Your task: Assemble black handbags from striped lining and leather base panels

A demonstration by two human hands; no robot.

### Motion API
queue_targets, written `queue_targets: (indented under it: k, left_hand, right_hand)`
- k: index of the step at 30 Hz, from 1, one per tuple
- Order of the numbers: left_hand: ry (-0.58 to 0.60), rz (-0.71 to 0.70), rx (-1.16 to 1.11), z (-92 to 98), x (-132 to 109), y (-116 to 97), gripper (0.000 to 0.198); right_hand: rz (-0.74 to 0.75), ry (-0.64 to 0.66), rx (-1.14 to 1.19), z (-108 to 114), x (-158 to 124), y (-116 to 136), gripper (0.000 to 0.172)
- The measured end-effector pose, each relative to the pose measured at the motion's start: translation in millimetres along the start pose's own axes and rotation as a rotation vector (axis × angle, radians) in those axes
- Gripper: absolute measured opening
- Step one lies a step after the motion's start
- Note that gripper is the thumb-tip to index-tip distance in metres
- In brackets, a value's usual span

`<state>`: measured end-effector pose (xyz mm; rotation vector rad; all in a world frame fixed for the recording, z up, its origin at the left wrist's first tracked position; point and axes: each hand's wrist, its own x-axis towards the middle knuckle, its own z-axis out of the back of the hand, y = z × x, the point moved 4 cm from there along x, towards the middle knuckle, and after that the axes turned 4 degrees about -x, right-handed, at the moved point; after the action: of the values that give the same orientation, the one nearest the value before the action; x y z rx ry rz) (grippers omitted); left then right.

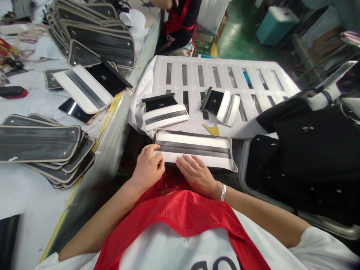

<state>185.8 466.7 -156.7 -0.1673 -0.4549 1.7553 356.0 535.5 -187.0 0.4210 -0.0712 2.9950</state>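
A long white panel (194, 154) with a dark grey strip down its middle and black material along its edges lies across my lap. It looks like the bottom of a bag. My left hand (149, 163) has its fingers curled over the panel's left end, thumb bent against the near edge. Flat on the near long edge rests my right hand (197, 174), fingers stretched out together. Beyond the panel, on a white slotted surface, are two smaller black pieces with white, grey-striped panels: one on the left (165, 115), one on the right (228, 108).
On the left table (36, 198), stacks of dark oblong panels (42, 142) lie near a larger black-and-white piece (83, 90) and a phone (74, 110). Black bags (317, 138) fill a grey container at right. Another person (180, 22) sits at the far end.
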Motion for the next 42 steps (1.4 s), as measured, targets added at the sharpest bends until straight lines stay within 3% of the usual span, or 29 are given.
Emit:
queue_targets:
  k: [9,13,17,19,22,24,26,28,32,36,39,42]
  left_hand:
    - [-0.021,0.069,-0.126,-4.1,-2,2,0.009]
    - [-0.117,0.119,-0.239,-6.2,-13,5,0.002]
    - [-0.211,0.212,-0.373,-14.2,-21,19,0.034]
    - [-0.164,0.298,-0.445,-22.9,-20,28,0.051]
    - [-0.058,0.452,-0.565,-36.0,-18,38,0.073]
    - [-0.034,0.523,-0.607,-41.5,-17,40,0.078]
    - [-0.033,0.568,-0.609,-44.8,-15,40,0.08]
    - [-0.009,0.586,-0.585,-47.2,-14,40,0.083]
    - [0.034,0.522,-0.468,-44.0,-10,40,0.082]
    - [0.021,0.296,-0.202,-26.7,3,34,0.077]
    - [0.062,0.074,-0.071,-13.8,28,12,0.074]
    - [0.182,-0.107,-0.134,-14.1,72,-26,0.07]
  right_hand:
    - [-0.102,0.026,-0.079,11,-56,-34,0.042]
    - [-0.151,0.042,-0.085,23,-66,-36,0.042]
    - [-0.192,0.039,0.014,39,-63,-43,0.048]
    - [-0.35,-0.058,0.067,46,-65,-68,0.045]
    - [-0.81,-0.109,0.132,37,-81,-137,0.038]
    - [-1.107,0.126,0.165,11,-97,-184,0.038]
    - [-1.203,0.301,0.183,-18,-105,-219,0.036]
    - [-1.206,0.407,0.199,-48,-105,-240,0.036]
    - [-1.186,0.554,0.208,-97,-87,-254,0.053]
    - [-1.198,0.587,0.188,-117,-65,-263,0.043]
    - [-1.227,0.562,0.183,-107,-61,-277,0.038]
    - [-1.253,0.515,0.217,-75,-79,-288,0.035]
